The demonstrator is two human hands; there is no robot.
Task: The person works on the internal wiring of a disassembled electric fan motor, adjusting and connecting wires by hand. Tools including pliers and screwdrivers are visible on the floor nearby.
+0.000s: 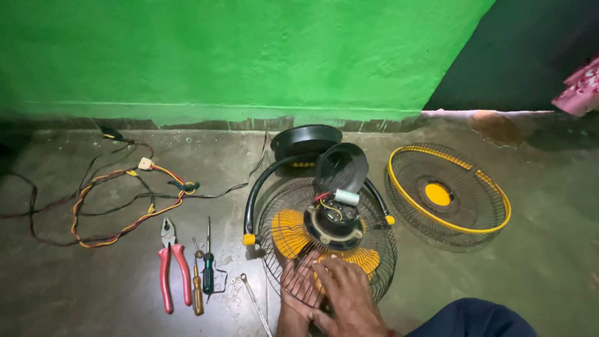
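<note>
A table fan lies face down on the concrete floor, its black wire rear guard (pixel 274 249) over yellow blades (pixel 288 232). The motor (pixel 334 223) stands exposed in the middle, with a white capacitor (pixel 345 197) and red and yellow wires on top. The black motor cover (pixel 340 167) leans behind it. My left hand (pixel 301 282) rests flat on the guard's near edge. My right hand (pixel 343 293) lies next to it, overlapping it, fingers on the wire and over a yellow blade. Neither hand visibly holds a tool.
The yellow-rimmed front guard (pixel 448 197) lies to the right. Red-handled pliers (pixel 173 265), two screwdrivers (pixel 203 271) and a spanner (pixel 256 304) lie at left, with small screws. Tangled wires (pixel 112 200) spread at far left. A green wall stands behind. My knee (pixel 474 319) is at bottom right.
</note>
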